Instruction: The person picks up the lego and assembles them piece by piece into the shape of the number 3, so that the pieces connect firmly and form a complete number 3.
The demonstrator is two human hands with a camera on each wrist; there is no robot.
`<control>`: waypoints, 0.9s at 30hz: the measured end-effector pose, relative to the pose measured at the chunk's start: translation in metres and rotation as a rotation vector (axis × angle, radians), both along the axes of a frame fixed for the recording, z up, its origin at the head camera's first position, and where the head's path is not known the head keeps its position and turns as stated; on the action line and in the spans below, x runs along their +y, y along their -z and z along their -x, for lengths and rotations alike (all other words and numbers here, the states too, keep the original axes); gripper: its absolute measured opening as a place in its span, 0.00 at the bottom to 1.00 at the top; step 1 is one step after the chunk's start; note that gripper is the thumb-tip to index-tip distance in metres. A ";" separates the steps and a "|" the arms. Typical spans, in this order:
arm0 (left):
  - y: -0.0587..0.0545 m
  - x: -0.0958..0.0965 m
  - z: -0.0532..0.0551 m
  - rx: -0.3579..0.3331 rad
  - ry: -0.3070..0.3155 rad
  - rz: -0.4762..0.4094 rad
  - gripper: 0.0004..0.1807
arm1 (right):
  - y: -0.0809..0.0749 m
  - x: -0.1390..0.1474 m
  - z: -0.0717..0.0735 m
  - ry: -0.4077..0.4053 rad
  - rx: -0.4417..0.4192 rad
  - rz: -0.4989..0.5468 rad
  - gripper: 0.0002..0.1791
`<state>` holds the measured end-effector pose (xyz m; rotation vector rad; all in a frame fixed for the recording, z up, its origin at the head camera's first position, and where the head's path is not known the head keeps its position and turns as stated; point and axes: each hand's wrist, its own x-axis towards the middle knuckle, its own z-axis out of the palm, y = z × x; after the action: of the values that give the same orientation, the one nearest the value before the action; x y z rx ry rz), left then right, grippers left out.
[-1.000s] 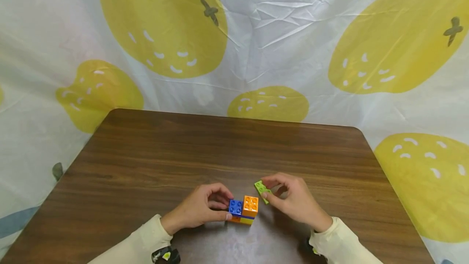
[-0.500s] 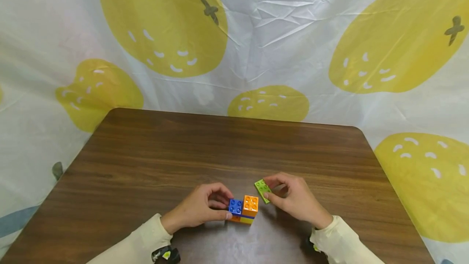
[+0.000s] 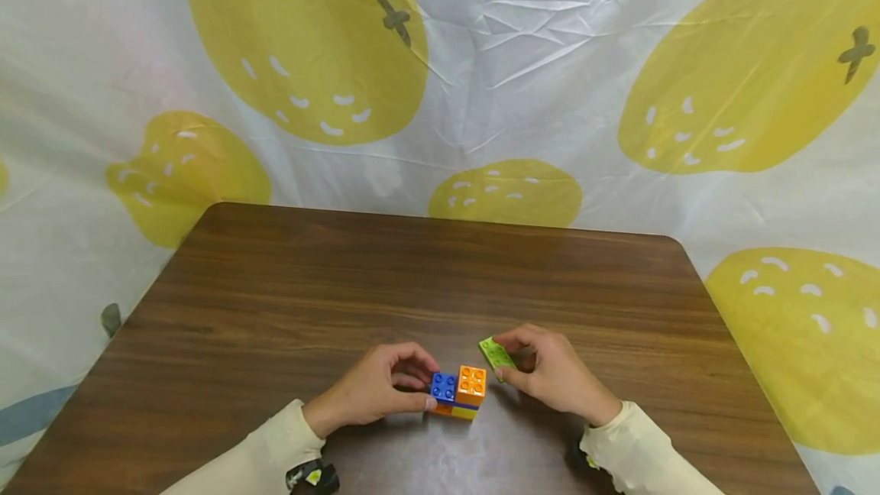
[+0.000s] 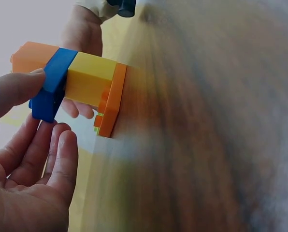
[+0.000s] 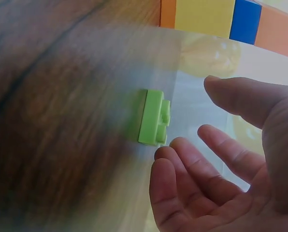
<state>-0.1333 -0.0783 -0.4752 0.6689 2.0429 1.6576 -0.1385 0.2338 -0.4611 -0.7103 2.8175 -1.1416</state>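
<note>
My left hand [image 3: 381, 388] grips a stack of toy building bricks near the front of the table, its thumb on top and fingertips under the blue brick [image 4: 54, 82]. An orange brick [image 3: 471, 384] tops the stack's right end. Beneath the blue one sit a yellow brick [image 4: 92, 77] and a thin orange plate [image 4: 113, 101] against the table. A flat green brick [image 5: 152, 116] lies studs up, right of the stack. My right hand [image 3: 553, 373] hovers around that green brick; its thumb stands apart from it and its fingertips are close to one end. Whether they touch it, I cannot tell.
The brown wooden table [image 3: 412, 273] spreads out beyond both hands. Behind it hangs a white cloth [image 3: 522, 98] with large yellow fruit shapes. A dark wrist device [image 3: 312, 476] sits on the left sleeve.
The right thumb has slipped off the green brick toward its near edge, and that brick has shifted slightly right. The left hand and stack stay almost still.
</note>
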 end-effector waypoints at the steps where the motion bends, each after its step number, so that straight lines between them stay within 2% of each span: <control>1: 0.000 0.000 0.000 -0.001 -0.001 0.001 0.19 | 0.001 0.000 0.000 0.003 0.003 -0.005 0.22; 13: 0.001 0.000 0.001 0.001 0.000 -0.003 0.19 | 0.006 0.001 0.000 -0.006 0.039 -0.047 0.24; 27: -0.001 0.001 0.001 -0.010 -0.002 0.003 0.19 | 0.006 0.001 0.002 -0.003 0.037 -0.122 0.29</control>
<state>-0.1343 -0.0769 -0.4745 0.6562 2.0390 1.6551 -0.1401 0.2348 -0.4675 -0.7336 2.8845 -0.9549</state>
